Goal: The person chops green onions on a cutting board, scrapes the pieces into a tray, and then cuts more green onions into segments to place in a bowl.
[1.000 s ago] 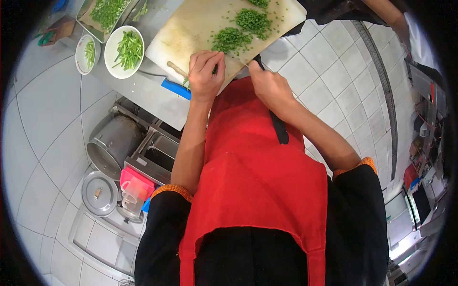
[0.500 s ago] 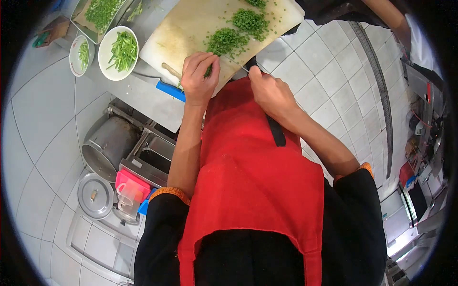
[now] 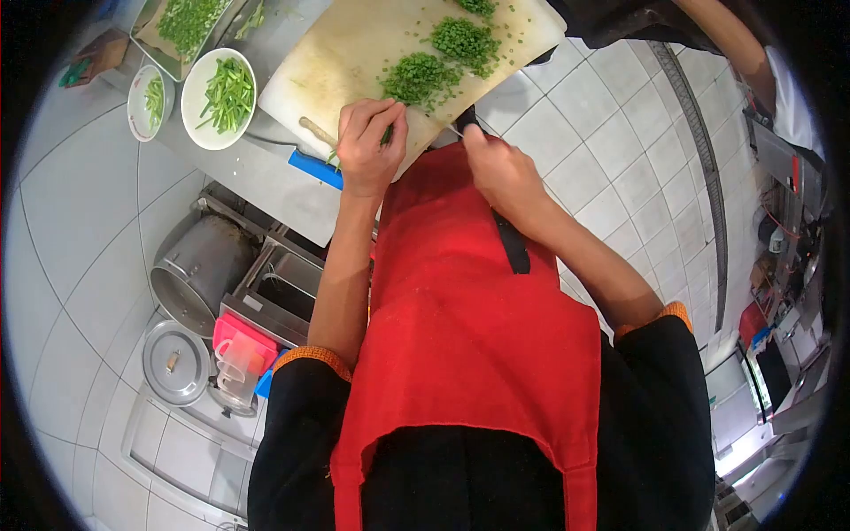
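Note:
My left hand [image 3: 372, 146] is closed around a bunch of scallions [image 3: 387, 135] on the near edge of the cutting board [image 3: 341, 53]. Only bits of the stalks show between its fingers. My right hand [image 3: 506, 173] grips a knife [image 3: 454, 130] just off the board's edge; its handle is hidden in the fist, and little of the blade can be seen. Beyond my left fingertips lies a pile of finely chopped scallions [image 3: 420, 80]. A second chopped pile [image 3: 465, 44] sits farther up the board.
Left of the board stand a white bowl of cut green stalks [image 3: 250, 93], a smaller bowl [image 3: 135, 104] and a metal tray of chopped greens [image 3: 181, 69]. Below the counter are a large pot [image 3: 190, 265] and a lid [image 3: 175, 363]. Another person's arm [image 3: 730, 35] shows at upper right.
My right hand has shifted slightly, and less of the knife blade shows than before. My left hand stays in nearly the same place on the scallions.

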A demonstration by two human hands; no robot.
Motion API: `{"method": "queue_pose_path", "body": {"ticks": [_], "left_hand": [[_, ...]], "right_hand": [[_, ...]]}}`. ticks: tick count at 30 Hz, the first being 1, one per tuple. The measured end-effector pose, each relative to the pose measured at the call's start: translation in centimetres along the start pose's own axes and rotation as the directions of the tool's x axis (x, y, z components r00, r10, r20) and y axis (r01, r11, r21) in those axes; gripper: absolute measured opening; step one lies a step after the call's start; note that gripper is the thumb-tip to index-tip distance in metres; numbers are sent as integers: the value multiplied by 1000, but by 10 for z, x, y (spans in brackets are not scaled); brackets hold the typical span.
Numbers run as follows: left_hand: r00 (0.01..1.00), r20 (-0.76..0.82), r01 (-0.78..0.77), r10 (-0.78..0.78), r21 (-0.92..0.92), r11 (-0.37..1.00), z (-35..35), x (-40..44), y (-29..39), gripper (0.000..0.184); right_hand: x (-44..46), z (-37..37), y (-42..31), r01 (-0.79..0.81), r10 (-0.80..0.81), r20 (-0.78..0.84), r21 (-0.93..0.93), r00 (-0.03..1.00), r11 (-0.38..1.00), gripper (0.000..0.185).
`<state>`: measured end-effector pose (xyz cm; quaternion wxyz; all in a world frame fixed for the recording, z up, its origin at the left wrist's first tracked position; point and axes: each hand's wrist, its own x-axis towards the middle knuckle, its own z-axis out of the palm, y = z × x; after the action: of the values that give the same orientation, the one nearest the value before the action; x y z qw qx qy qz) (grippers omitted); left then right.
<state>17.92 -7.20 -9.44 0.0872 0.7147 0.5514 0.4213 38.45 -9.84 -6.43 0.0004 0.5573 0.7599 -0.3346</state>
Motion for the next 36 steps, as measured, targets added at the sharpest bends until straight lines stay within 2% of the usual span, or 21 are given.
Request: {"method": "queue_pose_path", "body": {"ticks": [6, 12, 14, 22, 26, 30, 36], "left_hand": [[1000, 2, 27, -27, 18, 999, -4, 0, 2, 20], [999, 38, -10, 9, 22, 1000, -10, 2, 0, 20], [1000, 4, -4, 4, -1, 1000, -7, 0, 0, 20], [999, 28, -29, 28, 40, 999, -6, 1, -2, 20], [998, 43, -43, 41, 55, 998, -8, -1, -3, 21], [999, 25, -23, 23, 7, 1000, -8, 0, -3, 21], [1000, 16, 9, -9, 7, 1000, -11, -2, -1, 20]], "right_hand": [[-23, -12, 9, -18, 18, 43, 9, 999, 1000, 7], [5, -20, -19, -8, 4, 78, 47, 997, 999, 8], [9, -20, -21, -7, 2, 105, 53, 994, 999, 8], [24, -2, -27, 49, -51, -31, -65, 998, 997, 6], [0, 5, -8, 23, -23, -55, 5, 998, 1000, 5], [-23, 0, 7, -20, 21, 26, -34, 999, 999, 6], [-15, -19, -12, -33, 29, 45, 80, 999, 996, 7]]}}
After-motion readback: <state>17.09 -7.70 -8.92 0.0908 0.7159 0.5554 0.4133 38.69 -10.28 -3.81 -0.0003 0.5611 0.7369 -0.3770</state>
